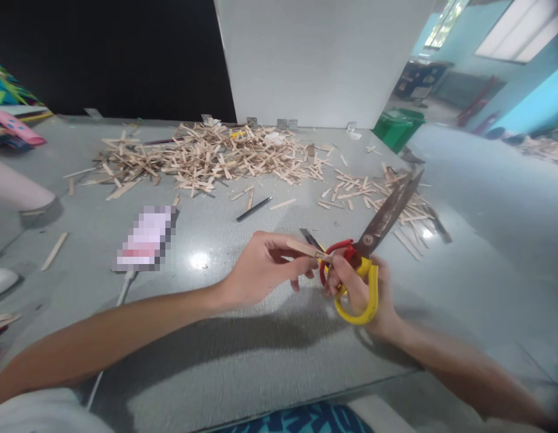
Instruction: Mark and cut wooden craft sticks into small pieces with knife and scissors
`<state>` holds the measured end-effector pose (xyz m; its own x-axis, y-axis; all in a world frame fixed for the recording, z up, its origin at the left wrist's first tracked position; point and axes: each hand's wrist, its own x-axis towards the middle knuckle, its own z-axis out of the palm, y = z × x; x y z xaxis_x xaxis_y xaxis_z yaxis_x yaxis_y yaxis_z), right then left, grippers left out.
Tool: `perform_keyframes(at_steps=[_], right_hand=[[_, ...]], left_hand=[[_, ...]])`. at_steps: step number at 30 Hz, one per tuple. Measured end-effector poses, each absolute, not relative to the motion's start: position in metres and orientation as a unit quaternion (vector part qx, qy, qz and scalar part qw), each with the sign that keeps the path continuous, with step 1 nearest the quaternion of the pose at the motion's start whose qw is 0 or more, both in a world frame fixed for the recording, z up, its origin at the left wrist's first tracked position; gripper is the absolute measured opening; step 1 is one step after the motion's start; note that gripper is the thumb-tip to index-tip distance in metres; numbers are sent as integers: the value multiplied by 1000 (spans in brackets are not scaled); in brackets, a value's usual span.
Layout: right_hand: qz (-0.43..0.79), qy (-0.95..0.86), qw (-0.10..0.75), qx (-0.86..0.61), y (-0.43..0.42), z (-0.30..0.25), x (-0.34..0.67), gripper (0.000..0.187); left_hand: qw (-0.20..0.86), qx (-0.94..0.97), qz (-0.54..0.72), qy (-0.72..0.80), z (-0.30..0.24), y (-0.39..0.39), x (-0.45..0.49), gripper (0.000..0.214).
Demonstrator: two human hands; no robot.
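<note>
My left hand [258,270] pinches a flat wooden craft stick [302,246] between thumb and fingers. The stick's right end reaches the fingertips of my right hand [385,300], which appear to touch it. Hooked in my right hand is a pair of scissors [387,210] with one red and one yellow handle. Their dark, worn blades look nearly closed and point up and to the right, away from the stick. Just behind my hands is a dark blade with a yellow part, perhaps a cutter knife [311,239], partly hidden by my fingers.
A heap of wooden sticks [207,156] spreads along the back of the grey table, with a smaller pile [364,189] at right. A black pen [254,209] lies mid-table. Left are a blurred-out phone [146,237] on a white cable and a white mouse [2,281]. A green bin [397,129] stands beyond.
</note>
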<state>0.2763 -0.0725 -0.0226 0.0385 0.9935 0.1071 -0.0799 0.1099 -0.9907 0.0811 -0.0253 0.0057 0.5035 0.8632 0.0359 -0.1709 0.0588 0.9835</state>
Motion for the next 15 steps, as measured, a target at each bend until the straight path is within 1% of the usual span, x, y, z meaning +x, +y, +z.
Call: perform_keyframes(at_steps=[9, 15], right_hand=[[491, -471, 566, -466, -71, -20, 270, 47], [488, -471, 562, -474, -71, -24, 271, 43]], left_hand=[[676, 531, 412, 301, 3, -29, 88, 10], [657, 540, 412, 327, 2, -30, 88, 14]])
